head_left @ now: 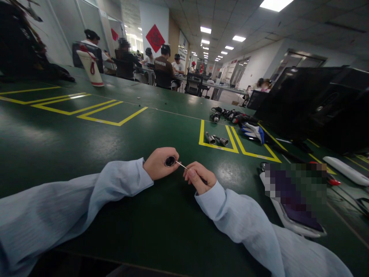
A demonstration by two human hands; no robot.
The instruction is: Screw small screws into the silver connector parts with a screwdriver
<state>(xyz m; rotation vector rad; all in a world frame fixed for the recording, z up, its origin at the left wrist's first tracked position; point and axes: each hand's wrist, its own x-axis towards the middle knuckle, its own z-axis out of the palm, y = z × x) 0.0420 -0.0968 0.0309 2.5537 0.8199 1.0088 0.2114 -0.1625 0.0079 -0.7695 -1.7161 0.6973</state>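
Observation:
My left hand (160, 163) is closed around a small round part (170, 161) whose dark end, with a metal rim, faces me. The rest of that part is hidden in the fist. Pinched in my right hand (199, 177) is a thin screwdriver (182, 165), its dark handle mostly inside the fingers. The shaft points left and its tip reaches the left hand beside the round part; whether it touches the part I cannot tell. Both hands are just above the green table (161, 227). Ahead, two metal cylindrical parts (221, 140) with narrow stems lie inside a yellow taped box.
Several metal parts with dark cables (216, 117) lie behind the taped boxes, near a blue-and-white glove (253, 132). At right are a phone-like device (300, 207), a white bar (346, 170) and black monitors (300, 100). A paper cup (91, 69) stands far left. People sit beyond.

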